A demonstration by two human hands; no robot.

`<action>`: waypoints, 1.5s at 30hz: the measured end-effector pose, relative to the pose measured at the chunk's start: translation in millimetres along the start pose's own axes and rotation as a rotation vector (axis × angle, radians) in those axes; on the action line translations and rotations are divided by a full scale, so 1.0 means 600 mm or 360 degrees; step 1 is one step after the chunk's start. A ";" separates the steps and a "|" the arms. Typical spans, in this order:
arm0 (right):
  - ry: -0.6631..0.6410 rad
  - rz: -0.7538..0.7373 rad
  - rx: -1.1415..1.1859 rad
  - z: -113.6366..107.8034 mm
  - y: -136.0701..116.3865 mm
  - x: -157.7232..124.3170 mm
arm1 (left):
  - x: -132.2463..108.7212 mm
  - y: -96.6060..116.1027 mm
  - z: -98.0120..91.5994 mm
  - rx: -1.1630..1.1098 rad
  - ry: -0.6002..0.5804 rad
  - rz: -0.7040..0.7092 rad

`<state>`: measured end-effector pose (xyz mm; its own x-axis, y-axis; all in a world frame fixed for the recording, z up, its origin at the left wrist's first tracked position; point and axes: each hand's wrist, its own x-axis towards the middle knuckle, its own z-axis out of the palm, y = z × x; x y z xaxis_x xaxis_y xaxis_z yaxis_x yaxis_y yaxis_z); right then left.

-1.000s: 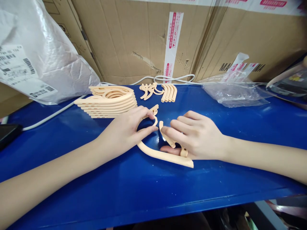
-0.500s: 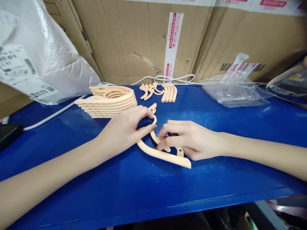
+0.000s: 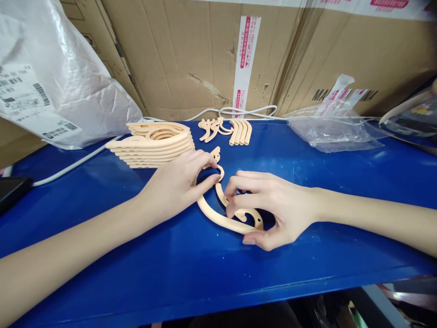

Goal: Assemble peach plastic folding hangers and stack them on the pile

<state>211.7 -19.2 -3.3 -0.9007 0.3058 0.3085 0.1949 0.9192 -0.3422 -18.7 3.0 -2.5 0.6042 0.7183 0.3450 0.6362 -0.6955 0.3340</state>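
Note:
A cream plastic folding clothes hanger [image 3: 218, 219] lies on the blue table, its long curved arm bowing toward me. My left hand [image 3: 175, 180] pinches its upper curved end between thumb and fingers. At the other end, my right hand [image 3: 276, 207] has its thumb against the tip of the long arm and its bent fingers over the inner hooked parts; these fingers partly hide how the pieces meet. Just behind my left hand is a stack of similar cream hangers [image 3: 153, 152].
Loose cream hooks [image 3: 209, 130] and short curved arms [image 3: 241, 132] lie at the back. A clear plastic bag [image 3: 334, 134] rests back right, a white parcel [image 3: 68, 82] back left. A white cable [image 3: 78, 161] and a dark phone-like object [image 3: 13, 191] are at left. Cardboard boxes [image 3: 191, 54] stand behind.
My right thumb has come out and forward onto the end of the long arm. That end has swung in toward the inner pieces. My left hand has barely moved.

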 end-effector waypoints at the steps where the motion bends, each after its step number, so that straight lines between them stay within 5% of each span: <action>1: -0.0003 0.0009 -0.0011 -0.001 0.000 0.000 | 0.000 0.001 0.000 0.0004 0.0001 -0.0001; 18: 0.0005 0.0110 -0.0258 0.001 0.005 0.005 | 0.001 0.003 -0.001 0.0031 -0.0015 -0.0049; 36: 0.0472 0.0754 -0.0678 0.007 0.031 -0.002 | -0.003 -0.009 0.011 0.0047 -0.0136 0.0224; 45: 0.0339 0.0876 -0.0772 0.010 0.026 -0.001 | 0.000 -0.009 0.008 0.0115 -0.0104 0.0176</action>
<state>213.0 -6.7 -13.9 -0.5393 0.7476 0.3876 0.7872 0.6110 -0.0830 -20.2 6.9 -8.5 0.7008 0.6387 0.3176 0.5955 -0.7690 0.2324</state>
